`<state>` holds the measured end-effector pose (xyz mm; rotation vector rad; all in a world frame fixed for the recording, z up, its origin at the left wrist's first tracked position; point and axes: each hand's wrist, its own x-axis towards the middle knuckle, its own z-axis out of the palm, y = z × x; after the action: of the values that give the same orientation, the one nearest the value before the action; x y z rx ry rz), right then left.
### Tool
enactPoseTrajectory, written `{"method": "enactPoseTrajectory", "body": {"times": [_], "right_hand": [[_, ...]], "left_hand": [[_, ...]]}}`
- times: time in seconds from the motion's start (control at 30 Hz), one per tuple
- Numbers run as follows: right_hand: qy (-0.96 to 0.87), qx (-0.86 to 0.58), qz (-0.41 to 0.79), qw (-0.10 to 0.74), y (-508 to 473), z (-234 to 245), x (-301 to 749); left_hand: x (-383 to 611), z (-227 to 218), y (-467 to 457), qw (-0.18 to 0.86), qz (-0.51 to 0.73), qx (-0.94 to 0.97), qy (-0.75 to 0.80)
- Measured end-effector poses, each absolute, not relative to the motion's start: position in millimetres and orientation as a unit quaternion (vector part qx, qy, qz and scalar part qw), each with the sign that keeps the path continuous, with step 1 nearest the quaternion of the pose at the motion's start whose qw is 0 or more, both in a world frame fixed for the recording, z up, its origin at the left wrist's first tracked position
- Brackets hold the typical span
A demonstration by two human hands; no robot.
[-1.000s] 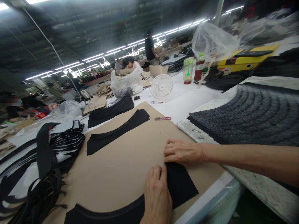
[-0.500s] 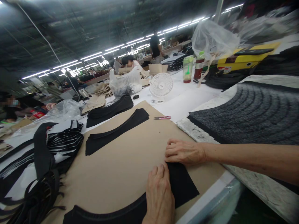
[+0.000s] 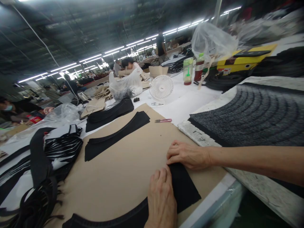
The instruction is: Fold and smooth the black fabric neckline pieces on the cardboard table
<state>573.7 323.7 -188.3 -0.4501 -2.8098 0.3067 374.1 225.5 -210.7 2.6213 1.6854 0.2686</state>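
My left grip (image 3: 161,199) and right grip (image 3: 187,155), both open, press the near black fabric strip (image 3: 186,190) on the cardboard sheet (image 3: 123,171); a second strip (image 3: 116,134) already lies by its far edge.

A long white table (image 3: 190,101) carries a brown cardboard sheet (image 3: 123,164) at its near middle. From the sheet, a pink-handled cutter (image 3: 163,120) lies at 1 o'clock, a white fan (image 3: 161,87) and a plastic bag (image 3: 124,85) at 12, two bottles (image 3: 187,71) farther at 1, a grey ribbed mat (image 3: 258,117) at 3, and black straps (image 3: 42,177) at 9.
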Motion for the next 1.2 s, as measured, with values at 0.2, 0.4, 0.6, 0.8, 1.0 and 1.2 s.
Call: {"method": "enactPoseTrajectory", "body": {"times": [0.2,0.4,0.6,0.8,1.0,1.2], "right_hand": [[-0.973,-0.153,0.118,0.128,322,-188,578],[-0.953,-0.221,0.150,0.145,323,-188,575],[-0.970,-0.200,0.093,0.106,317,-182,569],[-0.977,-0.178,0.071,0.097,311,-188,582],[-0.962,-0.247,0.074,0.092,307,-190,583],[-0.948,-0.258,0.160,0.091,297,-198,586]], "left_hand": [[377,-218,225,-0.101,0.107,0.857,0.495],[376,-221,225,-0.121,0.109,0.855,0.493],[376,-218,224,-0.118,0.110,0.854,0.495],[376,-219,223,-0.128,0.124,0.854,0.490],[377,-221,221,-0.119,0.118,0.848,0.503],[375,-221,217,-0.079,0.133,0.839,0.521]]}}
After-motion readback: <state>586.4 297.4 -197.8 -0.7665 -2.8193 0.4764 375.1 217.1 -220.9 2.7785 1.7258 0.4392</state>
